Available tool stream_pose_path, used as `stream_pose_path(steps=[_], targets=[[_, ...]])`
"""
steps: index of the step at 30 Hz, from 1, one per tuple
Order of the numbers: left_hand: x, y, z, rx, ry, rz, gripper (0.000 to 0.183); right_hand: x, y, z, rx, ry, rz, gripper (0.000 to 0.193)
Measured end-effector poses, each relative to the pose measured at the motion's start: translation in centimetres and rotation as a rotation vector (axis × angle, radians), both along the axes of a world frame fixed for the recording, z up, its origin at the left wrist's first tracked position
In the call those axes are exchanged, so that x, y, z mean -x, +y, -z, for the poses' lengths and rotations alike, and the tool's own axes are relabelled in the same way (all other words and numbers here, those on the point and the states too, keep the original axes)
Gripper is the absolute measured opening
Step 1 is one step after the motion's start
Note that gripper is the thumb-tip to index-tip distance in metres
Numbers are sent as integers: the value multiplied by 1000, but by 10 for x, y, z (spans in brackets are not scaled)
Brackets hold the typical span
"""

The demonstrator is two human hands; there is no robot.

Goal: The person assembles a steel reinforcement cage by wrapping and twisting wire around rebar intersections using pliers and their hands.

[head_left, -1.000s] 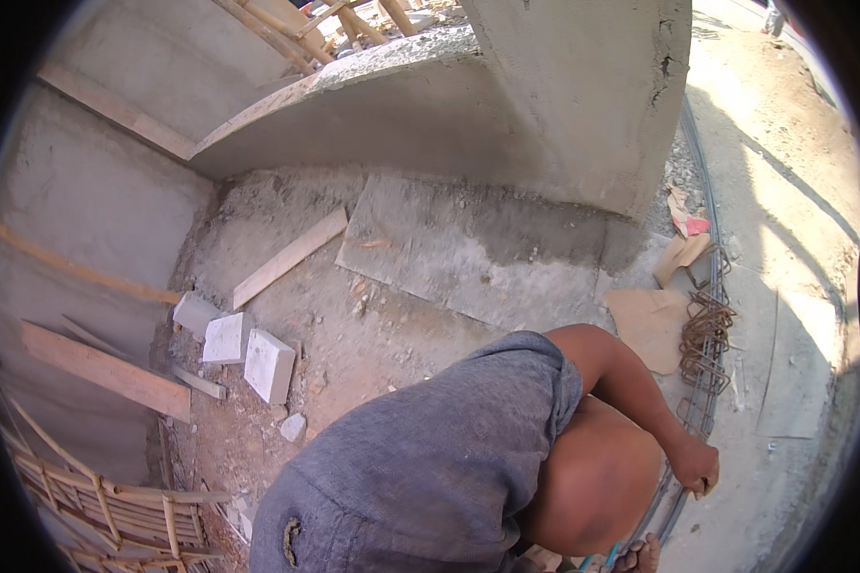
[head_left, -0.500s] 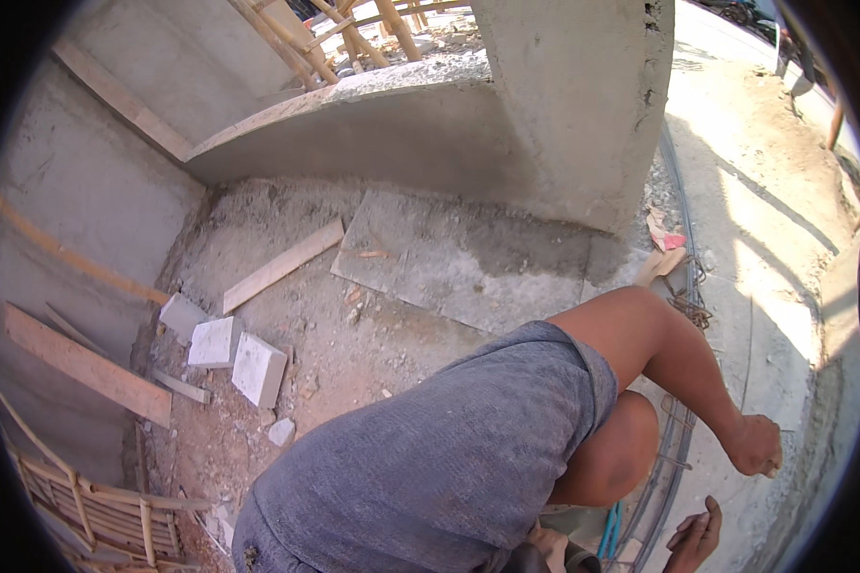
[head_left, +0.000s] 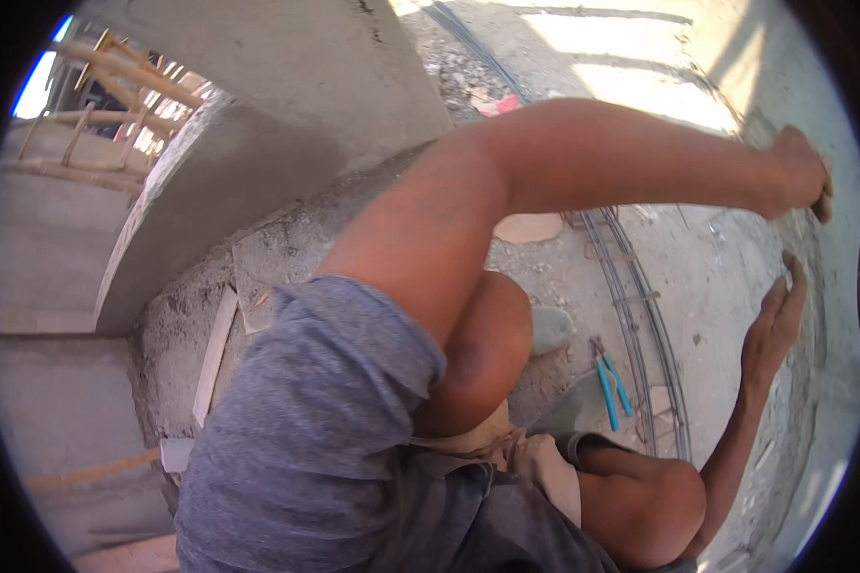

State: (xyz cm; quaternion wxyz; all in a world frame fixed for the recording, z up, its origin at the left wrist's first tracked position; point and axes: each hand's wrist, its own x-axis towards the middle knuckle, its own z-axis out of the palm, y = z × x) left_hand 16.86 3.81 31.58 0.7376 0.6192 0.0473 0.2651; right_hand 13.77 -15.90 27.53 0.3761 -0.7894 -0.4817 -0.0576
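My left arm stretches across the upper picture. At its end, my left hand is beside the grey wall, with bent, slightly parted fingers and nothing visible in them. Below it my right hand rises from the lower right, fingers extended and apart, holding nothing. The two hands are apart, fingertips toward each other. Pliers with teal handles lie on the ground near my knees, touched by neither hand. A long rebar frame with wire ties lies between my legs and the wall.
The grey wall runs down the right side. A concrete pillar and low plastered wall stand at upper left. A wooden plank and pale block lie left. Bamboo poles are beyond.
The view has swung right, bringing the pliers and my knees into sight. Both hands now appear higher, by the right wall; the left fingers look looser than before.
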Motion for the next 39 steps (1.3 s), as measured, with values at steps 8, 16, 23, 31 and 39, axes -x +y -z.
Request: stream_pose_path(steps=[8, 16, 23, 31, 39], targets=[[39, 16, 77, 181, 378, 397, 81, -39, -10, 51, -115, 1029, -96, 24], [76, -1, 278, -865, 457, 536, 47, 46, -83, 193, 322, 1060, 185, 18], [89, -7, 284, -1614, 359, 708, 48, 66, -83, 215, 497, 624, 126, 23], [108, -20, 294, -1601, 345, 606, 54, 75, -89, 241, 530, 776, 27, 27], [96, -14, 298, -1337, 400, 573, 47, 51, -75, 192, 454, 1145, 77, 24]])
